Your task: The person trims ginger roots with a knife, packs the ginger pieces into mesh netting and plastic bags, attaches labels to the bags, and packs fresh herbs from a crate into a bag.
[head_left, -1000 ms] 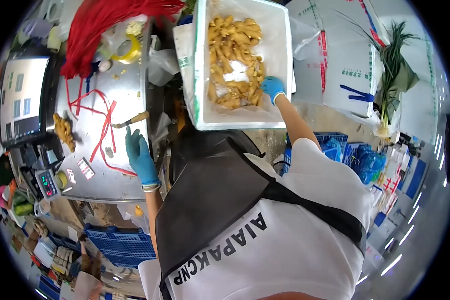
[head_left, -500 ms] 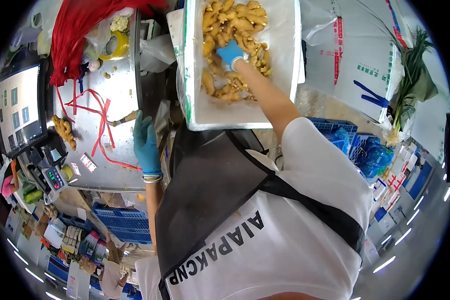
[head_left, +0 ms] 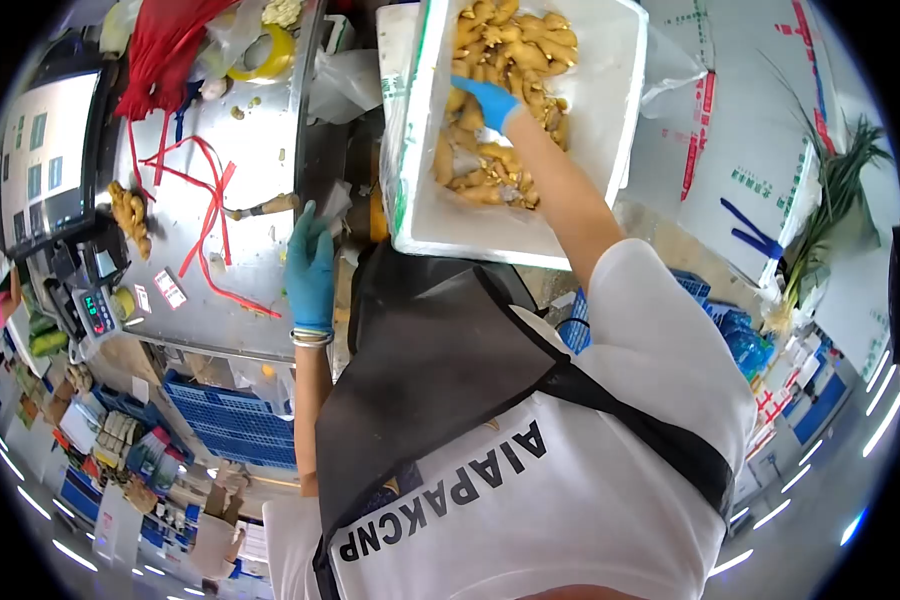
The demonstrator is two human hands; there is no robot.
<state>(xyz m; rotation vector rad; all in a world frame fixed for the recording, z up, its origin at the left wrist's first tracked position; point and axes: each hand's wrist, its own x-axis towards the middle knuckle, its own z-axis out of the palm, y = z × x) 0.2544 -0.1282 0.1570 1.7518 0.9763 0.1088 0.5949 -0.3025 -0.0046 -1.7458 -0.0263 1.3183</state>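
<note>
A white foam box (head_left: 515,235) in front of me holds a heap of ginger (head_left: 515,45). My right hand (head_left: 487,103), in a blue glove, is inside it over the left part of the heap. Its fingers stretch left toward the box wall, and I see nothing held in them. By the edge of the steel table (head_left: 180,325), my left hand (head_left: 310,275) in a blue-green glove hangs open, fingers pointing away from me. Near its fingertips lies a slim brown stick-like thing (head_left: 262,207). A ginger root (head_left: 130,218) rests farther left on the table.
Red ribbon (head_left: 210,205), a yellow tape roll (head_left: 263,55) and paper labels (head_left: 170,290) lie on the table. A screen (head_left: 45,160) and a scale display (head_left: 95,310) stand at the left. Closed foam boxes (head_left: 670,130) and green leafy stalks (head_left: 820,220) are at the right.
My right hand has moved within the ginger box, its fingers now stretched toward the left wall. My left hand stays by the table edge. The whole view has shifted and turned slightly.
</note>
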